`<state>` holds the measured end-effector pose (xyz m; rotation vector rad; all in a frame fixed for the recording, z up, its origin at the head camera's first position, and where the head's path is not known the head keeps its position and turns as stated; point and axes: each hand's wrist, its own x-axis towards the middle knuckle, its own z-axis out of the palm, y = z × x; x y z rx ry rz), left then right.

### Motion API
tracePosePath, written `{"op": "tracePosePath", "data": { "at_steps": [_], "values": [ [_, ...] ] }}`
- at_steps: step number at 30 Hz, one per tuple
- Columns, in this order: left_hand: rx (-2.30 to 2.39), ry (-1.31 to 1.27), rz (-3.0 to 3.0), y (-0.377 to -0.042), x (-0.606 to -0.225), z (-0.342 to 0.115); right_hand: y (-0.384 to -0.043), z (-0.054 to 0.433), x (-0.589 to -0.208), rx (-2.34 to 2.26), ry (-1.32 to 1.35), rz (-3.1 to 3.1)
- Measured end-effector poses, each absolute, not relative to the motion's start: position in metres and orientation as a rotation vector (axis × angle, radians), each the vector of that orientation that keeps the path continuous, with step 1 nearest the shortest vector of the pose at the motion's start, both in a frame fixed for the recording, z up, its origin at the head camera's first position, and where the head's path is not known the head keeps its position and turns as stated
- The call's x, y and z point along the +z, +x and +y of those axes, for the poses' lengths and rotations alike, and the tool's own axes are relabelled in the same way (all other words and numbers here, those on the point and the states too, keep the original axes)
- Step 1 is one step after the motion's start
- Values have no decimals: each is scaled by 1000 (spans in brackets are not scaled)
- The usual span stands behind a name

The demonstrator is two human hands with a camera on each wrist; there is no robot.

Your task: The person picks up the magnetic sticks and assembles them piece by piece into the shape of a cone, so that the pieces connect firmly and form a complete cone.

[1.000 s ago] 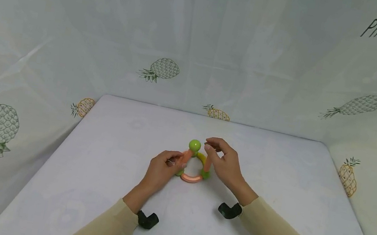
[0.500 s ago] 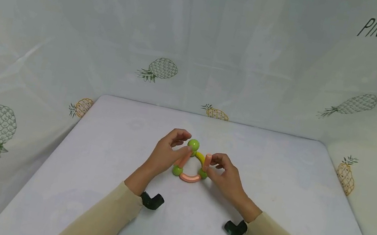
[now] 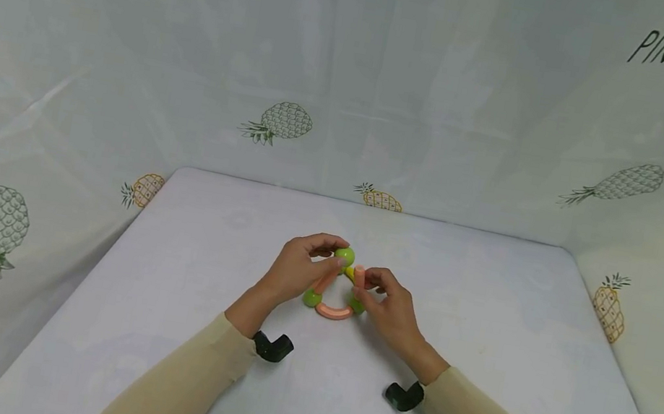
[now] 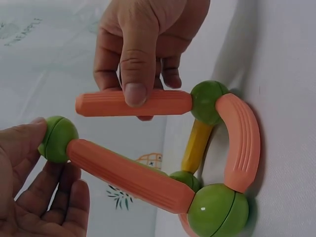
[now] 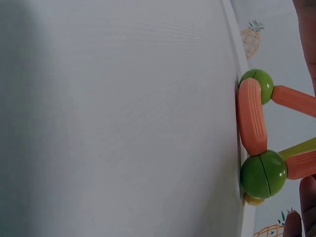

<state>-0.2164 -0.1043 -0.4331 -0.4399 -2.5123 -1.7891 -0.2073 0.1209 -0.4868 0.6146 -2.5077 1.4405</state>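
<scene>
A magnetic stick-and-ball frame stands on the table. Its base has a curved orange stick (image 3: 333, 312), a yellow stick (image 4: 196, 146) and green balls, such as the left one (image 3: 312, 298). An orange stick (image 4: 129, 175) leans up from that corner to a raised green ball (image 4: 59, 140). My left hand (image 3: 295, 268) pinches the raised ball between thumb and fingers. My right hand (image 3: 394, 314) pinches a second rising orange stick (image 4: 111, 103), whose lower end meets the right base ball (image 4: 210, 102). Its upper end is apart from the raised ball.
The white table (image 3: 503, 324) stretches around the frame, its far edge against a pale pineapple-print cloth (image 3: 453, 110). A black wrist camera (image 3: 272, 347) sits under the left sleeve and another black camera (image 3: 403, 396) under the right.
My left hand has moved up from the leaning stick to the raised ball and now grips it. My right hand has come down onto the other orange stick and tilted it slightly left.
</scene>
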Motion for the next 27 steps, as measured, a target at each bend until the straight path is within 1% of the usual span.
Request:
{"op": "tracePosePath", "data": {
  "at_steps": [13, 27],
  "values": [
    [-1756, -453, -2552, -216, -429, -105, -211, 115, -488, 1402, 617, -2498],
    [-1725, -467, -2592, -218, -422, -106, -210, 108, -484, 1388, 563, -2551]
  ]
}}
